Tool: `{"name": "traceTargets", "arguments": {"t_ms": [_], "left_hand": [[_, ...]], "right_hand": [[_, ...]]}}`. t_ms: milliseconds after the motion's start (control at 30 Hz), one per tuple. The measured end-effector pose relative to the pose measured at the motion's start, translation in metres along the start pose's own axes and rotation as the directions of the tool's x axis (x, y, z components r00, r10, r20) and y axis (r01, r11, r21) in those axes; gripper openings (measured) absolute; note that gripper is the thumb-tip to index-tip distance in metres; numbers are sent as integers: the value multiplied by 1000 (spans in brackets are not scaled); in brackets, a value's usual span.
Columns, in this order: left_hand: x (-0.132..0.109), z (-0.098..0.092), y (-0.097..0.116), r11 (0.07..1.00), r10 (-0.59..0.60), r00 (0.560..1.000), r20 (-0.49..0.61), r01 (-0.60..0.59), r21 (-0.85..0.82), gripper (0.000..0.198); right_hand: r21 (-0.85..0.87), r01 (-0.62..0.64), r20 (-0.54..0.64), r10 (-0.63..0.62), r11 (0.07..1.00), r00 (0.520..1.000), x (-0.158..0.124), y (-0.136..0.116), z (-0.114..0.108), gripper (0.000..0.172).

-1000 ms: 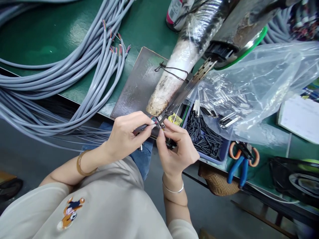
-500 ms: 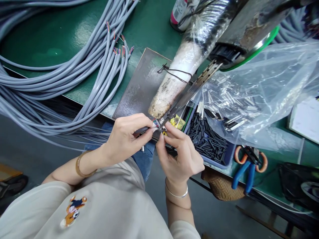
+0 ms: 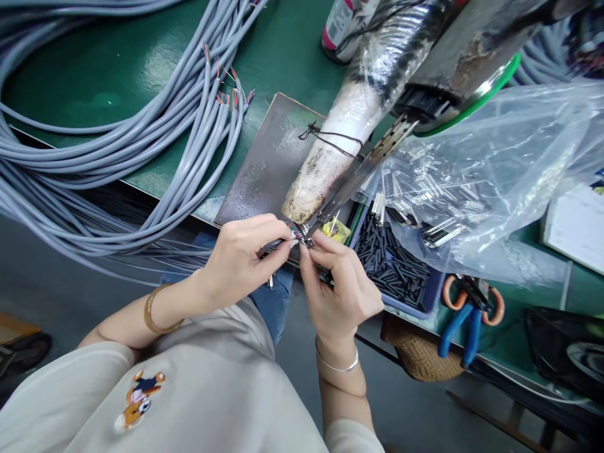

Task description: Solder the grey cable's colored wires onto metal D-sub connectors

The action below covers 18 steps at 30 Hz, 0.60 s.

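- Reaching in from the lower left of the frame, the left hand [image 3: 238,261] is bent at the wrist, with a bangle on the forearm; its fingers [image 3: 278,242] are pinched together on the end of a grey cable [image 3: 270,246] whose stripped coloured wires show at the tip.
- Rising from the lower centre, the right hand [image 3: 342,286] is held palm inward, with a thin bracelet at the wrist; its fingers [image 3: 315,242] are clamped on a small metal connector [image 3: 306,238], which touches the cable's wire ends.
- Cable end and connector meet at the centre of the frame, just off the near edge of the green tabletop [image 3: 94,63] and right below the tip of a slim metal tool [image 3: 358,176] fixed to a wrapped stand [image 3: 340,145].
- A dark plate [image 3: 264,163] lies beneath the stand.
- Grey cable bundles [image 3: 117,145] fill the upper left.
- Right of the hands, a blue tray [image 3: 436,296] holds black sleeves [image 3: 391,264]; a clear bag [image 3: 495,176] of connectors lies above it, and blue-handled pliers [image 3: 465,321] lie at the lower right.
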State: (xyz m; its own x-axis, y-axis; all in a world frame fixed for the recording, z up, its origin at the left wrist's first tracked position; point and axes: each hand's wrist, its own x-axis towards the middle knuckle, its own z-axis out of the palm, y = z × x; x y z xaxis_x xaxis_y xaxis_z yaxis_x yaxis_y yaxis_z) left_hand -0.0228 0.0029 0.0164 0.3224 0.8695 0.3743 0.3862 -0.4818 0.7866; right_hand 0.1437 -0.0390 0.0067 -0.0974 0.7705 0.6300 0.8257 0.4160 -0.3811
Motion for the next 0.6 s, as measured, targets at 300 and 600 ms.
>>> {"name": "traceTargets", "arguments": {"t_ms": [300, 600], "left_hand": [[-1, -3, -1, 998, -21, 998, 55, 23, -51, 12], [-8, 2, -2, 999, -18, 996, 90, 21, -36, 15]], "right_hand": [[-96, 109, 32, -106, 989, 994, -1, -1, -3, 19], [-104, 157, 17, -157, 982, 988, -11, 3, -2, 17]]}}
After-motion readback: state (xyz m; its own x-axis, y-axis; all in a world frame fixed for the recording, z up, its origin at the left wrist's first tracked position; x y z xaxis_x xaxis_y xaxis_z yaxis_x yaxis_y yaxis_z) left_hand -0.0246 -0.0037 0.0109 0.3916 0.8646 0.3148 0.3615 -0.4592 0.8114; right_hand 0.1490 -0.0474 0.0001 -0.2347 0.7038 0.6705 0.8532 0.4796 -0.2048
